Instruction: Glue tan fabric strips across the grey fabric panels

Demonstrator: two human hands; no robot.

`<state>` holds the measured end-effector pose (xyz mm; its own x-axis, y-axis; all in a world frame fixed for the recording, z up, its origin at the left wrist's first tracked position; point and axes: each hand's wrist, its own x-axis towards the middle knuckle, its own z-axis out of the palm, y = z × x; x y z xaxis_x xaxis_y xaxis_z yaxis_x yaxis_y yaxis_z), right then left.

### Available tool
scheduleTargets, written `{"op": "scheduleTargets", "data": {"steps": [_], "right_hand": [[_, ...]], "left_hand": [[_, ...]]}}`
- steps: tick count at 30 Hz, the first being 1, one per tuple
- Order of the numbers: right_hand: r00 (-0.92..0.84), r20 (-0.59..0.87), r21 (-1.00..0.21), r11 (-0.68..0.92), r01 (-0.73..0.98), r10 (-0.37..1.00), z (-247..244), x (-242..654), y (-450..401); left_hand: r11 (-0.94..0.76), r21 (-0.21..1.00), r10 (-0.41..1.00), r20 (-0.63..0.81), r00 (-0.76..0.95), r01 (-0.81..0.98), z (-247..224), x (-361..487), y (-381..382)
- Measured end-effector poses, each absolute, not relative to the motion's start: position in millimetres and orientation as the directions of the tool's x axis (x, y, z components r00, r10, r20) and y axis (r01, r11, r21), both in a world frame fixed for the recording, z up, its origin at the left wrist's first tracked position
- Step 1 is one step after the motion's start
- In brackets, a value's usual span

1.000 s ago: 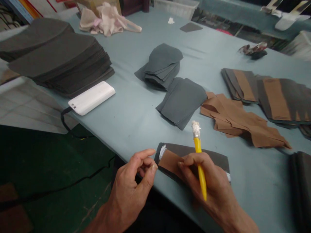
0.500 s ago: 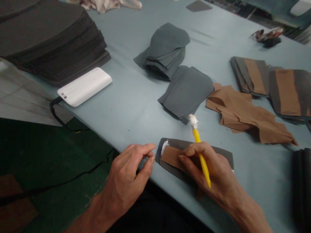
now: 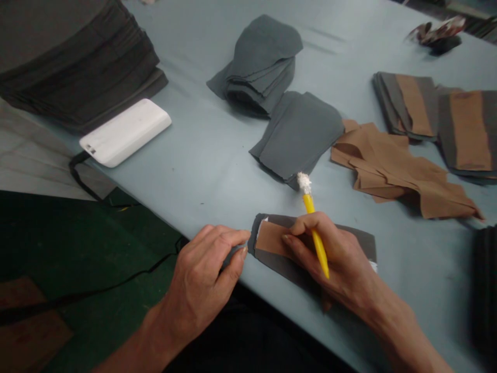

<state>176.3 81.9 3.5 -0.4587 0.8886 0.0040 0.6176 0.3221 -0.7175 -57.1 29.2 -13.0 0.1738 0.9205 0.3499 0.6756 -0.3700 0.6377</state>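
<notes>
On the table before me lies a small stack of dark grey pieces [image 3: 359,239], apparently fabric, with a brown strip [image 3: 271,239] along its top. White paste shows at the strip's left end and at the stack's right end. My right hand [image 3: 330,248] grips a yellow brush [image 3: 309,203], its white-crusted tip pointing up and away. The fingertips of that hand rest on the brown strip and cover its middle. At the stack's left edge, my left hand [image 3: 209,264] has thumb and forefinger closed in a pinch on the grey edge.
Beyond the work lie two loose grey stacks [image 3: 301,137] and a heap of brown strips [image 3: 388,160]. Grey pieces with brown strips [image 3: 468,129] are piled at right. A white device [image 3: 126,132] and a large dark stack [image 3: 77,67] are at left, by the table edge.
The brown strip's left end has shifted left, covering most of the white paste there. My left fingertips have come up against the stack's edge. The view has moved slightly.
</notes>
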Motion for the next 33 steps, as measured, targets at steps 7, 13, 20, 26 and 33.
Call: {"op": "scheduleTargets", "data": {"steps": [7,13,20,26,33], "right_hand": [[-0.487,0.015,-0.721,0.347,0.6,0.873,5.1,176.6,83.2],[-0.5,0.017,-0.71,0.363,0.604,0.866,5.1,177.2,85.1],[-0.513,0.028,-0.698,0.384,0.605,0.858,4.6,175.5,87.0],[-0.517,0.045,-0.689,0.401,0.604,0.855,4.8,176.5,86.6],[-0.524,0.044,-0.692,0.404,0.598,0.851,5.1,176.1,87.8]], "left_hand": [[-0.415,0.601,0.904,0.36,0.232,0.684,-14.0,-58.9,29.1],[-0.435,0.565,0.895,0.351,0.273,0.701,-16.6,-59.9,27.4],[-0.476,0.515,0.876,0.354,0.329,0.713,-16.0,-61.5,28.2],[-0.486,0.482,0.871,0.329,0.363,0.729,-16.3,-60.9,27.3],[-0.499,0.429,0.863,0.327,0.386,0.753,-19.8,-60.2,26.6]]}}
